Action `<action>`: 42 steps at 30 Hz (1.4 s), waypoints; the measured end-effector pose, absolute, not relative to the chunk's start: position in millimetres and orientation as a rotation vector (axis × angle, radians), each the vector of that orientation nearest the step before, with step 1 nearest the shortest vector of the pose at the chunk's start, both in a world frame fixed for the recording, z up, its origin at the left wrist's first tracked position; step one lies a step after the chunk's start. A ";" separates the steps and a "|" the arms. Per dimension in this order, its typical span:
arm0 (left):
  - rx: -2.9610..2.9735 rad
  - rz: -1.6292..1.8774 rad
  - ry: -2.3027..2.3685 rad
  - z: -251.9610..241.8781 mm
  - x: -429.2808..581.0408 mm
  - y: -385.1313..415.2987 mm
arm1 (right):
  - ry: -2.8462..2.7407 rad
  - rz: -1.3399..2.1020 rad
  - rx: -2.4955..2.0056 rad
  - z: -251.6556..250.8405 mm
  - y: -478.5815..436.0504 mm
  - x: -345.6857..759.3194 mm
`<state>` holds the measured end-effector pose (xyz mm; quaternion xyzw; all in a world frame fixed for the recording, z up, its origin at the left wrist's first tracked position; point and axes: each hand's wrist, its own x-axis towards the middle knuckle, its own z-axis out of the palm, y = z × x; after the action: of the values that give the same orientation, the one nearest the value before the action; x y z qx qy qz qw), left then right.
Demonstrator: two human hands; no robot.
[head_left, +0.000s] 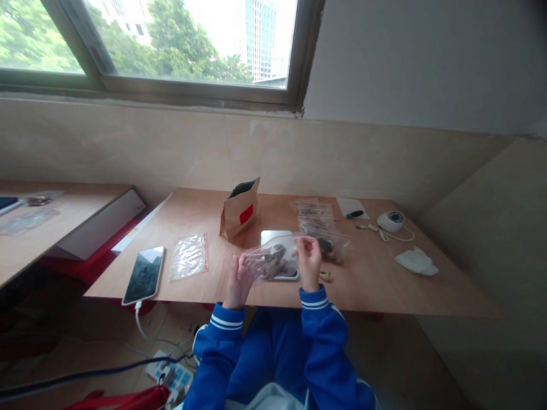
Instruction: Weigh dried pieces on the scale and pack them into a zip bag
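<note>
"Where's the transparent, red-sealed plastic bag of dark pieces (273, 266)?"

"Above the flat white rectangular device (273, 234), long axis left to right, red edge uppermost."

"Fingers?"

"Right hand (309, 259) pinches its upper right corner; left hand (236, 286) grips the left end."

"Room?"

"Brown wooden tabletop (380, 287) stretches rightward; its front edge lies near the wrists."

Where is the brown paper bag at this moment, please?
In the head view, the brown paper bag stands left of centre on the table, beyond the left hand, right of the flat clear bag.
</note>
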<state>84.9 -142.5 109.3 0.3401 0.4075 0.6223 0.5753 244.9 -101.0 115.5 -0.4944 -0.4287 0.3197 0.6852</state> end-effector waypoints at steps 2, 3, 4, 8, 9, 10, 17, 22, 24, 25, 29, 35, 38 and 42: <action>0.859 1.418 0.900 111.3 86.6 -144.4 | -0.952 0.706 -1.123 114.5 -105.4 245.6; 0.893 1.407 0.894 112.2 88.4 -145.4 | -0.975 0.710 -1.127 114.9 -108.3 244.7; 0.939 1.435 0.939 113.4 90.5 -146.3 | -1.014 0.715 -1.130 115.9 -111.6 243.3; 1.115 1.470 1.155 121.5 96.7 -150.6 | -1.265 0.736 -1.126 124.5 -122.7 238.1; 1.109 1.518 1.208 124.2 96.1 -151.5 | -1.285 0.723 -1.133 126.7 -124.1 238.5; 1.076 1.590 1.264 126.8 94.5 -152.3 | -1.273 0.705 -1.143 128.6 -124.8 239.8; 1.008 1.753 1.346 137.7 81.1 -153.5 | -1.068 0.766 -1.121 132.2 -126.4 248.7; 0.920 1.742 1.292 139.1 83.5 -152.8 | -1.064 0.861 -1.082 134.1 -131.7 250.7; 0.879 1.755 1.271 140.2 83.6 -152.6 | -1.085 0.851 -1.088 136.0 -134.0 253.8; 0.870 1.759 1.271 140.8 83.4 -152.5 | -1.094 0.833 -1.096 137.1 -135.1 255.6; 0.934 1.705 1.296 142.6 82.4 -152.0 | -1.123 0.728 -1.132 139.5 -138.5 262.0; 1.101 1.661 1.318 144.3 78.3 -148.6 | -1.151 0.545 -1.179 135.0 -140.8 272.5; 1.143 1.591 1.333 147.0 75.2 -148.0 | -1.145 0.431 -1.167 135.4 -141.7 277.0; 1.248 1.585 1.462 152.1 72.9 -147.6 | -1.160 0.394 -1.144 140.5 -142.5 277.1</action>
<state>72.9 -147.6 152.1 0.4748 0.5561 0.6028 0.3193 277.1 -142.5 140.5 -0.5075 -0.5145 0.1746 0.6688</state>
